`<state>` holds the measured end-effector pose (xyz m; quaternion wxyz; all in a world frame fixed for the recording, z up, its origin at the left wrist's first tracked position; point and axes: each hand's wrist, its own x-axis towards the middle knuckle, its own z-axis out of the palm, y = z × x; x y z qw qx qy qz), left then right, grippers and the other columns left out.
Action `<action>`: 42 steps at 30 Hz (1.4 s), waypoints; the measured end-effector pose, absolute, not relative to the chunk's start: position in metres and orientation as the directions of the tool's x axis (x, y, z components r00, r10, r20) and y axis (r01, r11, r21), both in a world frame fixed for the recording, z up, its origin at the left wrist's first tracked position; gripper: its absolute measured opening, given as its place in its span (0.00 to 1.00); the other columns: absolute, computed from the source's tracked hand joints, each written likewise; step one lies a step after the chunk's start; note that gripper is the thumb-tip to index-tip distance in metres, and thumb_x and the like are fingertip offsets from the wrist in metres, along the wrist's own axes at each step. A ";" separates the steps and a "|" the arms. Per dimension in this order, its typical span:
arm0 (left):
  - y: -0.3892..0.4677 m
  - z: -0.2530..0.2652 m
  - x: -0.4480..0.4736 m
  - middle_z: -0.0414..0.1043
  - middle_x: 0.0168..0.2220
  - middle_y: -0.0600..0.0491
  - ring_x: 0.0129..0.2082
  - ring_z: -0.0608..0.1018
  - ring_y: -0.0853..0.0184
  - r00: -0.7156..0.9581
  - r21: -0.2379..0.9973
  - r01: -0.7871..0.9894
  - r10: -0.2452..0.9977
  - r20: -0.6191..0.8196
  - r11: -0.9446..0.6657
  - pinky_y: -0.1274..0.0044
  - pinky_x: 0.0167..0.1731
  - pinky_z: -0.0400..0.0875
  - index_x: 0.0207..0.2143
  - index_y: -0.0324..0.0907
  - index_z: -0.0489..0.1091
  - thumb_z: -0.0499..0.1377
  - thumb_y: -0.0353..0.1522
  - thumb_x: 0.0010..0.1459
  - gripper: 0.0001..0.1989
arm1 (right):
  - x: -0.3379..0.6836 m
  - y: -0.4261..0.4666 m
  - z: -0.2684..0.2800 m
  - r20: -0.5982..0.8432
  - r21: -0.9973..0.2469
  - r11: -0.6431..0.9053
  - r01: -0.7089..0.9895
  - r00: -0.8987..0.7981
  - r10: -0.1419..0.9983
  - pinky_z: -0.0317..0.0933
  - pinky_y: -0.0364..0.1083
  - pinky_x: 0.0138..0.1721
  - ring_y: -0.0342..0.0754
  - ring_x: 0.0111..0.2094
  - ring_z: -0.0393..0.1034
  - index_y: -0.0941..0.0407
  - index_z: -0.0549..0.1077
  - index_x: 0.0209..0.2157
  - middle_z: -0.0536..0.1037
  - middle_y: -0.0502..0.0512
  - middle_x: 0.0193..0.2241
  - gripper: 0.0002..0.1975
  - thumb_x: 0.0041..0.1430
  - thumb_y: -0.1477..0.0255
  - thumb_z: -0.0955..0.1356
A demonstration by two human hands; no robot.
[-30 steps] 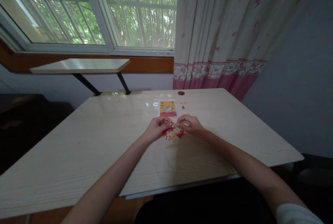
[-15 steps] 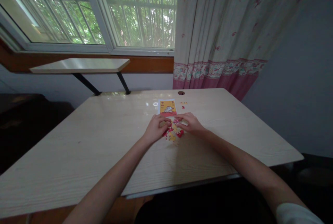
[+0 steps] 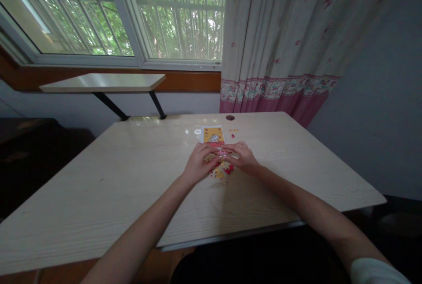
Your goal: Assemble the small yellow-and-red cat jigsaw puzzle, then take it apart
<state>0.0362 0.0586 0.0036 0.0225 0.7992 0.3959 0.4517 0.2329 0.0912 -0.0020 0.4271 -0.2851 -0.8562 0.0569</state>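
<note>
A heap of small jigsaw puzzle pieces (image 3: 218, 173), yellow, red and pink, lies on the desk in front of me. My left hand (image 3: 200, 161) bends over the heap from the left, its fingers and thumb curved round a pink puzzle piece (image 3: 223, 154). From the right, my right hand (image 3: 243, 156) grips at the same pink piece, its fingertips almost meeting the left ones. The fingers partly hide what is between them. Just beyond my hands lies a yellow and red picture sheet (image 3: 212, 134) with a white animal on it; its near edge is partly covered.
A few loose puzzle pieces (image 3: 233, 136) lie right of the sheet. The pale wooden desk (image 3: 132, 174) has a round cable hole (image 3: 230, 118) near its back edge and a raised shelf (image 3: 105, 81) at back left. A curtain (image 3: 263, 55) hangs behind.
My left hand's fingers and thumb have moved right, away from the heap's left side, to meet the right hand's fingertips. My right hand has hardly moved.
</note>
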 end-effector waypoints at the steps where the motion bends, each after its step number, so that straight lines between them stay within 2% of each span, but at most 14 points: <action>1: 0.058 0.004 0.036 0.71 0.34 0.51 0.36 0.70 0.65 0.278 0.391 0.610 0.648 0.709 -0.689 0.72 0.38 0.66 0.35 0.43 0.71 0.60 0.33 0.54 0.06 | 0.233 0.091 -0.002 0.703 -0.336 0.833 0.439 -0.471 0.532 0.57 0.47 0.41 0.45 0.34 0.71 0.53 0.72 0.44 0.79 0.54 0.35 0.18 0.55 0.58 0.66; 5: 0.057 0.008 0.036 0.71 0.32 0.51 0.35 0.70 0.64 0.263 0.394 0.608 0.642 0.720 -0.690 0.72 0.36 0.66 0.34 0.42 0.71 0.60 0.33 0.53 0.05 | 0.237 0.094 0.000 0.707 -0.301 0.841 0.450 -0.486 0.513 0.56 0.47 0.40 0.45 0.32 0.70 0.54 0.73 0.42 0.79 0.54 0.32 0.18 0.55 0.58 0.66; 9: 0.056 0.010 0.035 0.71 0.32 0.51 0.34 0.70 0.65 0.262 0.388 0.607 0.636 0.726 -0.693 0.72 0.35 0.66 0.33 0.42 0.71 0.60 0.32 0.53 0.05 | 0.243 0.098 0.003 0.695 -0.265 0.852 0.451 -0.523 0.493 0.55 0.47 0.40 0.44 0.32 0.70 0.53 0.75 0.38 0.79 0.51 0.30 0.13 0.56 0.60 0.66; 15: 0.056 0.007 0.036 0.71 0.33 0.51 0.35 0.70 0.65 0.282 0.383 0.605 0.637 0.718 -0.699 0.72 0.37 0.66 0.34 0.42 0.71 0.59 0.32 0.54 0.05 | 0.245 0.099 0.006 0.685 -0.216 0.870 0.442 -0.567 0.458 0.54 0.47 0.42 0.44 0.33 0.71 0.53 0.75 0.36 0.79 0.51 0.32 0.11 0.57 0.63 0.66; 21: 0.059 0.004 0.033 0.72 0.37 0.51 0.39 0.70 0.64 0.275 0.399 0.624 0.666 0.693 -0.672 0.70 0.40 0.66 0.41 0.43 0.69 0.59 0.32 0.54 0.11 | 0.263 0.106 0.024 0.731 -0.144 0.853 0.501 -0.527 0.433 0.54 0.48 0.42 0.45 0.35 0.71 0.52 0.75 0.36 0.79 0.51 0.32 0.09 0.57 0.64 0.67; 25: 0.065 -0.001 0.027 0.71 0.35 0.50 0.38 0.69 0.63 0.276 0.385 0.671 0.695 0.664 -0.634 0.70 0.39 0.66 0.37 0.42 0.69 0.57 0.33 0.56 0.07 | 0.287 0.114 0.041 0.828 -0.165 0.782 0.600 -0.346 0.441 0.56 0.48 0.41 0.46 0.34 0.70 0.52 0.76 0.34 0.79 0.52 0.31 0.09 0.56 0.63 0.67; 28: 0.068 -0.004 0.020 0.70 0.34 0.50 0.37 0.69 0.64 0.296 0.352 0.694 0.695 0.655 -0.628 0.70 0.38 0.66 0.36 0.41 0.70 0.55 0.32 0.57 0.06 | 0.299 0.118 0.045 0.836 -0.201 0.731 0.652 -0.275 0.475 0.57 0.50 0.42 0.48 0.34 0.70 0.51 0.76 0.33 0.78 0.53 0.31 0.10 0.55 0.61 0.67; 32: 0.071 -0.005 0.014 0.69 0.33 0.50 0.36 0.68 0.63 0.328 0.308 0.716 0.692 0.643 -0.626 0.70 0.37 0.66 0.35 0.42 0.70 0.54 0.32 0.58 0.06 | 0.301 0.119 0.044 0.808 -0.235 0.715 0.659 -0.277 0.521 0.57 0.51 0.43 0.49 0.35 0.69 0.50 0.77 0.33 0.77 0.53 0.31 0.11 0.55 0.60 0.67; 42: 0.070 -0.002 0.015 0.69 0.32 0.49 0.35 0.68 0.63 0.355 0.276 0.730 0.692 0.629 -0.625 0.70 0.36 0.66 0.33 0.41 0.70 0.54 0.31 0.57 0.06 | 0.301 0.122 0.038 0.791 -0.246 0.739 0.627 -0.311 0.527 0.57 0.50 0.43 0.48 0.36 0.69 0.51 0.77 0.34 0.78 0.53 0.32 0.11 0.54 0.61 0.68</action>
